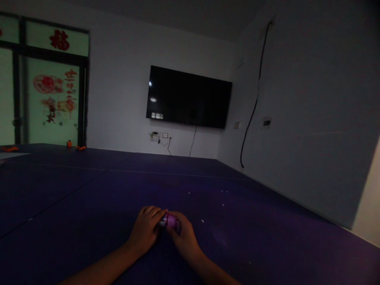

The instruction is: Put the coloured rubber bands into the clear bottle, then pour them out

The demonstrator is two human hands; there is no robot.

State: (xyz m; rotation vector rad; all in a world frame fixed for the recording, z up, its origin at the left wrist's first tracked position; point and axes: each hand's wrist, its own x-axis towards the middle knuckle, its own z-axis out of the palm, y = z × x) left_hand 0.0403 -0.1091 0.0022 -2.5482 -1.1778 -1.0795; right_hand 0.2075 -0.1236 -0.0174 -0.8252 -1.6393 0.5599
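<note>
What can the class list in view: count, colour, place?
Purple item: one, mostly purple, lower centre
Surface: one, dark purple, foreground
White specks: several, white, on the surface
Sheet: one, pale, far left
Orange items: at least three, orange, far left
Walls: two, grey, far and right
Ceiling: one, grey, top
Screen: one, black, far wall
Thin cables: several, dark, below the screen
Thick cable: one, black, right wall
Wall plates: several, pale, both walls
Glazed panels: several, pale green, left
Red decorations: several, red, on the panels
Forearms: two, bare, bottom
Left hand: one, bare, grip on purple item's left end
Right hand: one, bare, grip on its right end
</note>
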